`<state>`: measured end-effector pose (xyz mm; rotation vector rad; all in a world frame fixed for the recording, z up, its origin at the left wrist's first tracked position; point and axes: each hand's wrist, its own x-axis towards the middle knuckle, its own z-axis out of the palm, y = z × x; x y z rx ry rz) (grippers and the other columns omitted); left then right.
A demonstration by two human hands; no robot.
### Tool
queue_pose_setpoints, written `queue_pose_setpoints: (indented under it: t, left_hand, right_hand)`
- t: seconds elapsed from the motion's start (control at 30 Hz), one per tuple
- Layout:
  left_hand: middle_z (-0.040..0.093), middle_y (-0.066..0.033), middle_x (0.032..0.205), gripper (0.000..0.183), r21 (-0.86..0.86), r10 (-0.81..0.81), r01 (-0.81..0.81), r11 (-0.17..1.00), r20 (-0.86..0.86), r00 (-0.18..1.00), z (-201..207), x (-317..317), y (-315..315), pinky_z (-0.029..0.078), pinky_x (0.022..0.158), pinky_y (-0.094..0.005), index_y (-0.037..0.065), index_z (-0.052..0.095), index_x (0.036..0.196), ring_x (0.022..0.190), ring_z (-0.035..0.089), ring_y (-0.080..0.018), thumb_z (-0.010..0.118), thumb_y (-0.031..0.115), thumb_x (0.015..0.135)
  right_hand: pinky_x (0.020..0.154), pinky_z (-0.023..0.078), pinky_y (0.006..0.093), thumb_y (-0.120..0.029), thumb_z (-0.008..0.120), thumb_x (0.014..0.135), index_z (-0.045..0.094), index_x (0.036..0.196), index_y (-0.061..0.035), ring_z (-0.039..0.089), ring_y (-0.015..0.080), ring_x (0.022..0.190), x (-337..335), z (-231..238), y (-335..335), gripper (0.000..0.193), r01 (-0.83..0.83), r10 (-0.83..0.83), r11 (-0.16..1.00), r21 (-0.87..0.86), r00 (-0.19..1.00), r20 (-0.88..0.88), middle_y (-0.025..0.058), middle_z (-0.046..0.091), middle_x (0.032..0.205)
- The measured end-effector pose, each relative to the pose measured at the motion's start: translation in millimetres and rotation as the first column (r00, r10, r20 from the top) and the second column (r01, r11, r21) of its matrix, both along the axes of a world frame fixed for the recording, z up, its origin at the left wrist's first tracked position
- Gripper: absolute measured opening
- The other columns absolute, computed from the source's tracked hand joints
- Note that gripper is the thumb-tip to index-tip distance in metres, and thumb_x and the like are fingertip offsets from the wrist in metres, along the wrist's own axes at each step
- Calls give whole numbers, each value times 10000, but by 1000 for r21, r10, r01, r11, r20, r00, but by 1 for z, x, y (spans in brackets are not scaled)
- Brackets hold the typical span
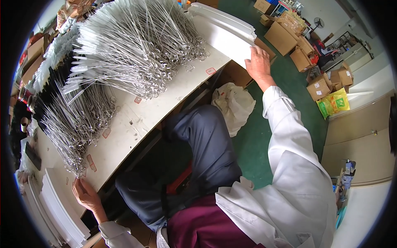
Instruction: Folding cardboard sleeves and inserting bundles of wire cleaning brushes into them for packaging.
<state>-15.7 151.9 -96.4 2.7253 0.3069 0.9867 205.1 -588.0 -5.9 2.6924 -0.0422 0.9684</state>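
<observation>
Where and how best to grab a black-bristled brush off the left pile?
Probably by the wire stem just behind its loop, coming from the near table edge: loops point that way, while the black bristles bunch at the far side. The left hand is near the closest loops.

No wording can be read for certain. Red-edged stickers [211, 70] lie spaced out on the bench [124, 128], along the side nearest the person; whatever is on them is too small to tell. Pale labels [317, 85] show on a box [325, 85] across the floor, their print illegible. The yellow-and-green bag [340, 101] just beside that box bears coloured print, too blurred to make out.
</observation>
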Motion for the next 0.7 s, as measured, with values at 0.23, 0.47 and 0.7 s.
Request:
queue_pose_setpoints:
  t: [0.23,0.47,0.7]
  left_hand:
    - [711,-169,1130,242,-19,48,-48,999,5,999,-2,3,1,532,912,-425,-19,693,1135,1040,674,-341,619,165,996]
    - [735,-151,977,122,-210,43,-9,978,157,987,8,-11,-5,554,856,-370,-4,716,1027,889,705,-320,664,70,946]
    - [698,-154,869,39,103,-568,558,823,169,806,121,-37,-121,595,799,-470,-12,661,846,833,697,-378,696,5,848]
  right_hand:
    - [895,546,386,-343,843,768,694,1159,37,705,319,994,6,2,-12,565,68,-227,637,768,968,103,181,731,1118]
    - [845,540,299,-173,818,877,670,1217,31,666,137,943,-19,55,101,423,-468,293,58,882,852,433,78,726,1082]
    - [1013,526,382,-137,880,752,637,1294,-37,643,269,1200,-103,69,265,602,-693,913,303,654,408,9,139,648,1315]
